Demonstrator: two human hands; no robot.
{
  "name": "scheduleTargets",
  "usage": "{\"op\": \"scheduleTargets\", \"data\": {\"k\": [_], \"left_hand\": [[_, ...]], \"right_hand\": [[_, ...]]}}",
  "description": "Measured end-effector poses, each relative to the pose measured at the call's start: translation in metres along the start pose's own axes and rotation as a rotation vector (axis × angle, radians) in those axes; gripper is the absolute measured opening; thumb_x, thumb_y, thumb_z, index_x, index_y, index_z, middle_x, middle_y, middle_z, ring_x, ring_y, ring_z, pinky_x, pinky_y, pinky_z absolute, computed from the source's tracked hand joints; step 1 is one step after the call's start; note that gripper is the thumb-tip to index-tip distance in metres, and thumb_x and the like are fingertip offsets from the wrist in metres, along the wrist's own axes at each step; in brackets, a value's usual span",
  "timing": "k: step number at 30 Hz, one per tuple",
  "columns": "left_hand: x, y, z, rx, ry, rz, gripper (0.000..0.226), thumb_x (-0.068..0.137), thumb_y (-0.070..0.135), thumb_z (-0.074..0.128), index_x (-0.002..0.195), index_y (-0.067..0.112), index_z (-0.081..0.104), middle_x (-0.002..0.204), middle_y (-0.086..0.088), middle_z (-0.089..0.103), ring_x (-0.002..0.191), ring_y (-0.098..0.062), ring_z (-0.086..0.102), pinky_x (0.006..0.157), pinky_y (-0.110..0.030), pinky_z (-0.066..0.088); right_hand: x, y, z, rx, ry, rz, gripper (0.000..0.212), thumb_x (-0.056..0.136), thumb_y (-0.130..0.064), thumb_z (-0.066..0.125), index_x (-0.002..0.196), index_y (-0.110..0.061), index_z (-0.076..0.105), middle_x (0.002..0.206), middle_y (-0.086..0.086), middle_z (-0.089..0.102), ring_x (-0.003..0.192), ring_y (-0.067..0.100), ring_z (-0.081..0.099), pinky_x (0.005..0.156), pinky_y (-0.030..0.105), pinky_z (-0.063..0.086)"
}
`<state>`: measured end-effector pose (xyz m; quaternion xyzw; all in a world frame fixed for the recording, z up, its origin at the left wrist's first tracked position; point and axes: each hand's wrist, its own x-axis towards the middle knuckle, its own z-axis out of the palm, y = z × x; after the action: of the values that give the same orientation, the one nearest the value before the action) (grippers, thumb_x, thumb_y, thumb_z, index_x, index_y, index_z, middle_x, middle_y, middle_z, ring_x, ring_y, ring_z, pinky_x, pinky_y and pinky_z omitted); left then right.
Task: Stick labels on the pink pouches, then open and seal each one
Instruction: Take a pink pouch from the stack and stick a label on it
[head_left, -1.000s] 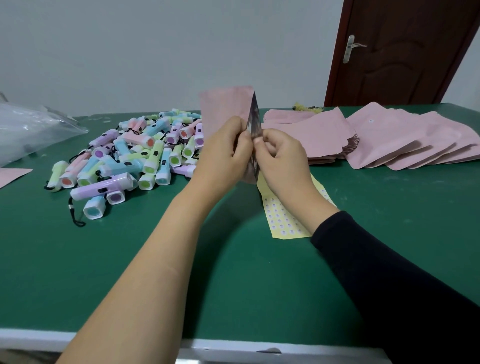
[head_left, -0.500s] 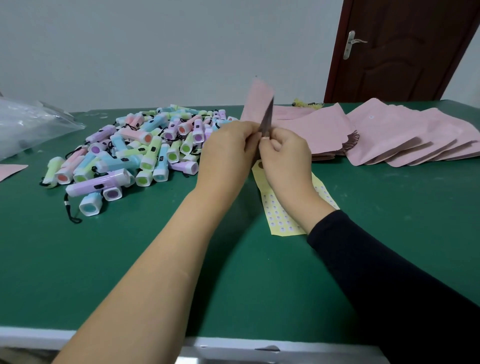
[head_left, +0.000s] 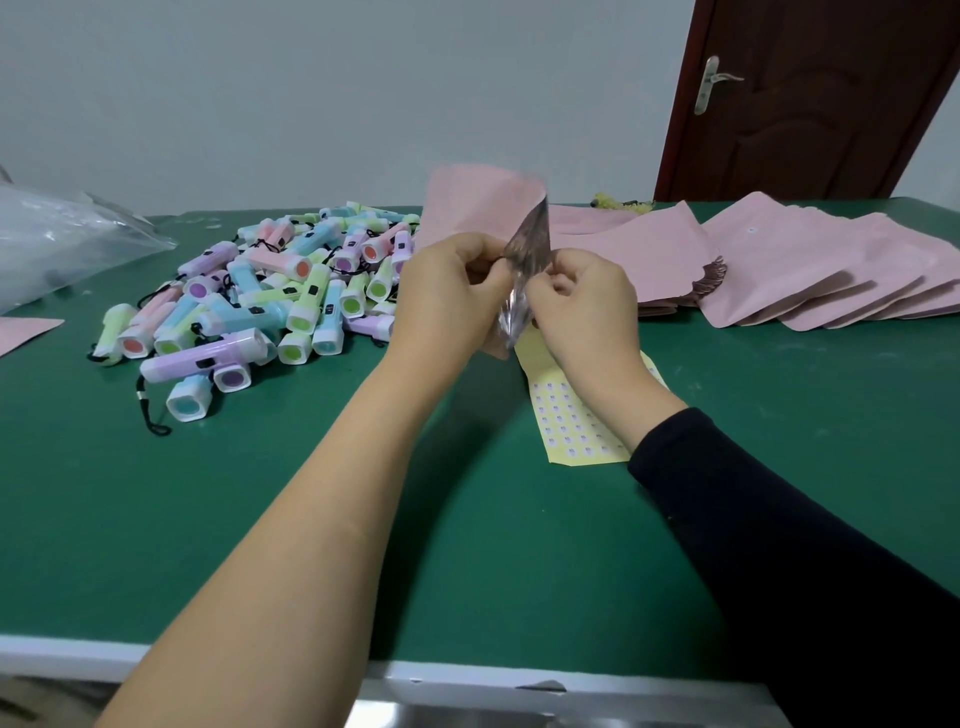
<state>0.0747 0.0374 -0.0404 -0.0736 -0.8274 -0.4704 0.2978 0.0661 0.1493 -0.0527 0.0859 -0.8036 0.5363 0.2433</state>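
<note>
Nearest us is the green table (head_left: 467, 561) with its white edge, and over it our two forearms reach forward, the right one in a dark sleeve (head_left: 779, 545). Just past the cuff the yellow label sheet (head_left: 566, 426) lies flat on the table, partly under our right wrist. It carries rows of small labels, so we judge there are plenty left to use.

Above the sheet's far end we hold one pink pouch (head_left: 478, 208) up off the table. The left grip (head_left: 452, 296) has its fingers curled round one wall of the pouch's mouth, and the right grip (head_left: 582, 306) pinches the other wall. Between them the silvery lining (head_left: 530, 244) shows, so the mouth is parted. We take this to be the opening step for this pouch, with sealing yet to come. Whether it carries a label we cannot tell from here.

Left of the grips lies a heap of pastel flashlights (head_left: 280, 296), near the left grip but apart from it. To the right and further back is a fanned stack of pink pouches (head_left: 779, 270). One shows a small pale dot that may be a label — the rest we cannot judge, so most of the work seems left.

At the far left sits a clear plastic bag (head_left: 62, 239), and behind the table's right end is a dark wooden door (head_left: 810, 130). Nothing stands between the grips and the pouch, though the heap crowds the left side should we set it down there.
</note>
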Motion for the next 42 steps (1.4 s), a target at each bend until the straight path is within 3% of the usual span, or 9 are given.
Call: {"op": "scheduleTargets", "data": {"k": [5, 10, 15, 19, 23, 28, 31, 37, 42], "left_hand": [[-0.005, -0.002, 0.008, -0.072, -0.032, -0.028, 0.019, 0.088, 0.007, 0.058, 0.076, 0.021, 0.063, 0.066, 0.013, 0.061, 0.061, 0.004, 0.053, 0.061, -0.011, 0.042], [-0.005, -0.003, 0.016, -0.122, -0.009, -0.043, 0.017, 0.091, 0.01, 0.059, 0.077, 0.018, 0.055, 0.086, 0.001, 0.065, 0.087, -0.011, 0.06, 0.075, -0.022, 0.044], [-0.002, -0.006, 0.012, -0.037, 0.114, -0.006, 0.03, 0.096, 0.006, 0.045, 0.075, 0.024, 0.033, 0.077, 0.01, 0.05, 0.06, 0.01, 0.049, 0.054, -0.01, 0.033], [-0.006, -0.006, 0.015, 0.053, 0.018, 0.054, 0.013, 0.097, 0.009, 0.043, 0.087, 0.014, 0.036, 0.072, -0.005, 0.052, 0.058, -0.012, 0.041, 0.051, -0.024, 0.029], [-0.009, -0.003, 0.02, 0.007, -0.02, -0.014, 0.011, 0.094, 0.01, 0.049, 0.097, 0.014, 0.04, 0.081, 0.009, 0.056, 0.081, -0.017, 0.061, 0.063, -0.022, 0.041], [-0.003, -0.005, 0.014, -0.109, -0.144, -0.266, 0.065, 0.09, -0.004, 0.046, 0.149, 0.018, 0.027, 0.126, -0.002, 0.061, 0.113, -0.023, 0.061, 0.098, -0.041, 0.05], [-0.003, -0.007, 0.009, -0.121, -0.145, -0.294, 0.083, 0.085, -0.01, 0.036, 0.157, 0.024, 0.016, 0.117, 0.012, 0.059, 0.098, -0.005, 0.062, 0.083, -0.025, 0.054], [-0.009, 0.001, 0.019, -0.037, -0.147, -0.114, 0.084, 0.087, -0.01, 0.037, 0.157, 0.032, 0.015, 0.112, 0.008, 0.06, 0.082, 0.003, 0.061, 0.061, -0.004, 0.043], [-0.005, -0.002, 0.011, -0.083, -0.053, -0.095, 0.086, 0.082, -0.019, 0.032, 0.156, 0.023, 0.021, 0.141, -0.01, 0.05, 0.111, -0.014, 0.051, 0.071, 0.006, 0.035]], "right_hand": [[0.0, -0.001, 0.001, -0.062, -0.094, -0.005, 0.032, 0.091, -0.007, 0.048, 0.119, -0.018, 0.061, 0.095, -0.005, 0.068, 0.091, 0.017, 0.062, 0.081, 0.026, 0.045], [-0.003, -0.001, 0.004, -0.122, -0.133, -0.077, 0.035, 0.094, -0.008, 0.039, 0.119, -0.022, 0.058, 0.077, -0.008, 0.058, 0.08, 0.023, 0.055, 0.059, 0.023, 0.034], [0.0, -0.002, -0.001, -0.116, -0.05, -0.073, 0.055, 0.09, 0.0, 0.04, 0.142, -0.016, 0.049, 0.124, 0.008, 0.065, 0.112, 0.028, 0.057, 0.087, 0.024, 0.039], [-0.001, 0.002, 0.003, -0.147, -0.132, -0.033, 0.052, 0.092, -0.01, 0.044, 0.141, -0.026, 0.048, 0.116, 0.0, 0.068, 0.104, 0.021, 0.06, 0.078, 0.023, 0.041], [-0.001, 0.009, 0.01, -0.107, -0.228, -0.024, 0.031, 0.097, -0.022, 0.044, 0.125, -0.032, 0.051, 0.087, -0.011, 0.063, 0.08, 0.007, 0.059, 0.063, 0.023, 0.043], [-0.008, 0.008, 0.013, -0.181, -0.296, -0.088, 0.068, 0.09, -0.003, 0.037, 0.148, -0.037, 0.033, 0.116, 0.009, 0.066, 0.098, 0.028, 0.059, 0.082, 0.031, 0.049], [-0.001, 0.006, 0.005, -0.147, -0.202, -0.025, 0.075, 0.083, 0.004, 0.038, 0.149, -0.032, 0.037, 0.124, 0.012, 0.063, 0.105, 0.029, 0.057, 0.085, 0.028, 0.046], [0.002, 0.008, 0.001, -0.169, -0.17, -0.027, 0.058, 0.09, -0.006, 0.048, 0.145, -0.025, 0.045, 0.124, 0.002, 0.066, 0.115, 0.025, 0.058, 0.093, 0.029, 0.044], [0.012, 0.008, -0.01, -0.043, -0.107, 0.113, 0.064, 0.082, 0.005, 0.045, 0.139, -0.022, 0.052, 0.135, -0.002, 0.059, 0.114, 0.026, 0.059, 0.096, 0.038, 0.05]]}}
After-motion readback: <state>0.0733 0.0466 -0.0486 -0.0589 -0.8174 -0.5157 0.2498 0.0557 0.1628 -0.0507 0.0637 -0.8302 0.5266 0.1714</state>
